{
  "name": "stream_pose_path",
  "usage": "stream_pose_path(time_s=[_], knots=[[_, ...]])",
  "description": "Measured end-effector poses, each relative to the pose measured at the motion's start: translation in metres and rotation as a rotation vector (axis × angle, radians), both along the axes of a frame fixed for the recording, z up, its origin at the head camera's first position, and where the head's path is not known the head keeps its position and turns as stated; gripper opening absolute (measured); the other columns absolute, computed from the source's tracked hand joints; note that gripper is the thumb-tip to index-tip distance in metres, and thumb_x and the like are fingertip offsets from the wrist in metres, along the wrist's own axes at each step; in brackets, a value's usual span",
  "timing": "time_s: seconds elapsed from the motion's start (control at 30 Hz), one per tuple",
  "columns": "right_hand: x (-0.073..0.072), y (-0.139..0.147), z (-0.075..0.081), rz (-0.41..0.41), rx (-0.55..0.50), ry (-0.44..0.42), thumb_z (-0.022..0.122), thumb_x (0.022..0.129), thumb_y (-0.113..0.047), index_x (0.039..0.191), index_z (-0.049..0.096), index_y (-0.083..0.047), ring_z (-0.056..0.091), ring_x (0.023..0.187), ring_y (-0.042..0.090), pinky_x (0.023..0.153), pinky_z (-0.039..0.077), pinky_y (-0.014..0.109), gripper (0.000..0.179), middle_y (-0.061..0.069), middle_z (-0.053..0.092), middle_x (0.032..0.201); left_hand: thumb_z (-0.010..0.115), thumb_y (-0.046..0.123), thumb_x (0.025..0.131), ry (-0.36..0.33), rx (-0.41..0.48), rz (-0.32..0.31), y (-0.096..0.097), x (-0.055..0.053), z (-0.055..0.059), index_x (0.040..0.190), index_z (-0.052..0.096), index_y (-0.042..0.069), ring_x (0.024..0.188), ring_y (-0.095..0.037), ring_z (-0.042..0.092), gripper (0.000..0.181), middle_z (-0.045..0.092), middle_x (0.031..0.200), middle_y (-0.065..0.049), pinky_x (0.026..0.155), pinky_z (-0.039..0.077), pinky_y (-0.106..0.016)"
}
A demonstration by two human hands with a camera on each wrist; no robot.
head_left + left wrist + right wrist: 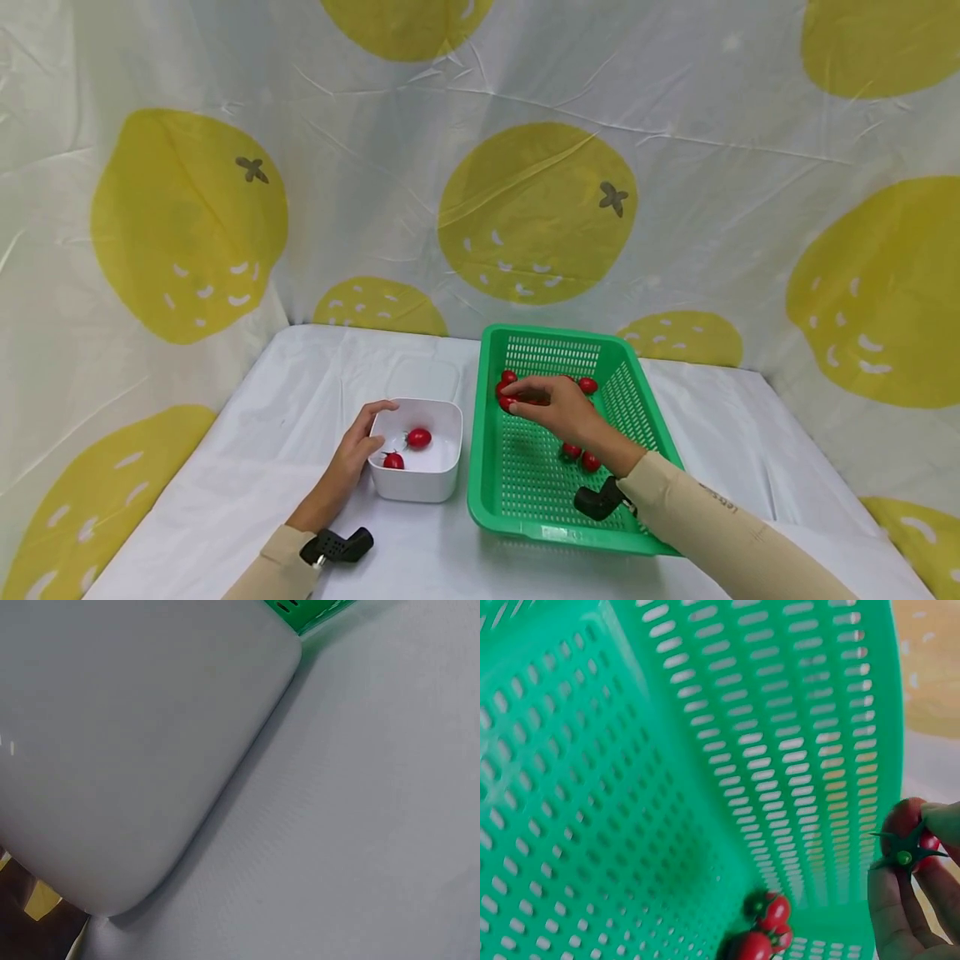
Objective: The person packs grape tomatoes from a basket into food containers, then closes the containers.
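Note:
My left hand (351,454) grips the left side of a square white container (416,485), thumb over its rim. Inside lie two cherry tomatoes, one near the middle (418,438) and one by the front left corner (393,461). Over the left part of a green perforated basket (486,500), my right hand (562,408) pinches a cherry tomato (931,841) between thumb and fingertips. Its green star-shaped stem end faces the right wrist camera. More cherry tomatoes (588,385) lie in the basket, partly hidden behind that hand. The left wrist view shows mostly the container's outer wall (142,750).
The basket stands close to the container's right side. A translucent flat lid (423,377) lies behind the container on the white cloth (315,383). Behind the table hangs a curtain (375,183) printed with yellow fruit.

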State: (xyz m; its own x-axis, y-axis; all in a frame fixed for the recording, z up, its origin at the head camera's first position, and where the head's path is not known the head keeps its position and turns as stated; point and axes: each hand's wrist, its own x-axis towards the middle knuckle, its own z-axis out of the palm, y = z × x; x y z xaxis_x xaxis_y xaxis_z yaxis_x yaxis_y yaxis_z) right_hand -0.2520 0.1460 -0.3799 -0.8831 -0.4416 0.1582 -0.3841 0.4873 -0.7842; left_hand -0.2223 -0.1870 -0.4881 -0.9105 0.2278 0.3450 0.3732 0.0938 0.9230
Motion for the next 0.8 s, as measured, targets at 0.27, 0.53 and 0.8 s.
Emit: stream_pose_path(time_s=[0.27, 0.53, 0.8], knots=[[0.007, -0.015, 0.006, 0.035, -0.063, -0.007, 0.068, 0.090, -0.019, 0.115, 0.069, -0.011, 0.067, 0.099, 0.027, 0.081, 0.056, 0.033, 0.026, 0.006, 0.067, 0.112, 0.032, 0.001, 0.089, 0.003, 0.007, 0.008, 0.000, -0.001, -0.001, 0.135, 0.045, 0.013, 0.144, -0.030, 0.014, 0.049, 0.039, 0.143, -0.009, 0.112, -0.003, -0.063], [0.009, -0.026, 0.006, 0.081, -0.122, 0.018, 0.068, 0.090, -0.017, 0.113, 0.070, -0.010, 0.068, 0.094, 0.022, 0.081, 0.056, 0.028, 0.023, 0.004, 0.068, 0.107, 0.031, 0.000, 0.089, 0.014, 0.012, 0.011, 0.001, 0.000, 0.000, 0.134, 0.045, 0.013, 0.144, -0.029, 0.014, 0.049, 0.040, 0.142, -0.009, 0.113, -0.002, -0.063], [0.009, -0.040, 0.007, 0.133, -0.176, -0.015, 0.067, 0.090, -0.018, 0.114, 0.069, -0.008, 0.067, 0.097, 0.027, 0.081, 0.056, 0.028, 0.025, 0.006, 0.069, 0.107, 0.032, -0.002, 0.089, 0.038, 0.010, 0.009, 0.000, 0.000, -0.001, 0.134, 0.046, 0.010, 0.137, -0.009, 0.026, 0.049, 0.043, 0.139, -0.009, 0.114, 0.000, -0.061]])
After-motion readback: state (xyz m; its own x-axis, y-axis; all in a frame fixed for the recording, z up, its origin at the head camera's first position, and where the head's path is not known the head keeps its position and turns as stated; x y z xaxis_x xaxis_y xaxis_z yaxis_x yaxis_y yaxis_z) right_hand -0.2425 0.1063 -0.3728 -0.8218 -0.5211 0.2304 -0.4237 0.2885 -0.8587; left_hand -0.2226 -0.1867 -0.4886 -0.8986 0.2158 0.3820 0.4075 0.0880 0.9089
